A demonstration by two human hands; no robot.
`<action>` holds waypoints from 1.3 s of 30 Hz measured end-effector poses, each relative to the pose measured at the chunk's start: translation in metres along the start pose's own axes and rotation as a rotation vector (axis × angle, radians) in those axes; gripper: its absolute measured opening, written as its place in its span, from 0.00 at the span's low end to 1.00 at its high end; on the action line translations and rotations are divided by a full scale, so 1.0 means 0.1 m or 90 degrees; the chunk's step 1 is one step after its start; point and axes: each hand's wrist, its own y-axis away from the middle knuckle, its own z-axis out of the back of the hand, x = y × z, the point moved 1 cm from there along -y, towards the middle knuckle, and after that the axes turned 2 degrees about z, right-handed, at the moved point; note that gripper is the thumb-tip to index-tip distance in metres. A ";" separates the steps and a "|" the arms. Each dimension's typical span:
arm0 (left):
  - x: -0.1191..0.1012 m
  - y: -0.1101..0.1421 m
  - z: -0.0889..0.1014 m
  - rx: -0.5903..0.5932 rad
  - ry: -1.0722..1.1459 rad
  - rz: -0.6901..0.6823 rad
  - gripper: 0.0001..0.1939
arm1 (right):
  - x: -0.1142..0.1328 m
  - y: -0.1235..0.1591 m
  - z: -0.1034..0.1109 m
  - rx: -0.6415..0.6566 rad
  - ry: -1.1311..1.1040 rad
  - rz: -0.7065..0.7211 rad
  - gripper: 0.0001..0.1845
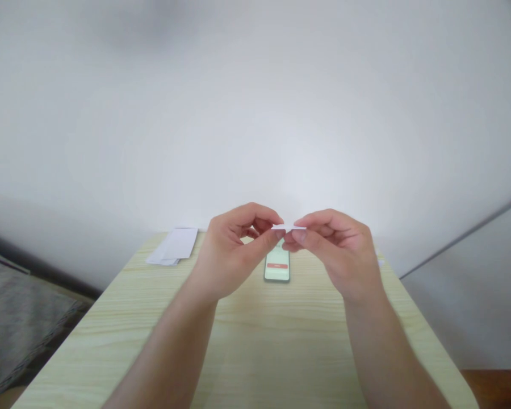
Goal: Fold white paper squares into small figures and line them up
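Note:
Between both hands, raised above the table, is a small piece of white paper, seen almost edge-on. My left hand pinches its left end between thumb and forefinger. At the other end, the thumb and forefinger of my right hand are closed on it. Below and behind the fingers, a smartphone lies on the table with its screen lit, showing a red bar. Its upper part is partly covered by my fingers. Whether the paper is folded cannot be made out.
Several white paper sheets lie in a loose stack at the table's back left. The light wooden table stands against a white wall. A small pale item shows by the right edge, mostly hidden. Grey fabric is at left.

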 end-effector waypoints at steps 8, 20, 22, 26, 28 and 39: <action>-0.07 0.07 0.02 -0.027 0.023 -0.073 0.07 | 0.08 0.06 0.03 -0.071 0.136 0.057 0.04; -0.12 0.08 -0.03 -0.020 0.093 -0.061 0.05 | 0.14 0.06 0.01 -0.009 0.086 0.058 0.04; -0.13 0.08 -0.05 -0.036 0.084 -0.067 0.06 | 0.15 0.06 -0.01 -0.025 0.087 0.060 0.04; -0.12 0.08 -0.05 -0.054 0.066 -0.062 0.08 | 0.14 0.07 -0.02 -0.042 0.101 0.054 0.05; -0.12 0.08 -0.04 -0.063 0.049 -0.055 0.09 | 0.13 0.07 -0.02 -0.046 0.099 0.055 0.06; -0.09 0.07 -0.07 -0.062 0.074 -0.106 0.08 | 0.08 0.06 -0.03 -0.073 0.064 0.073 0.09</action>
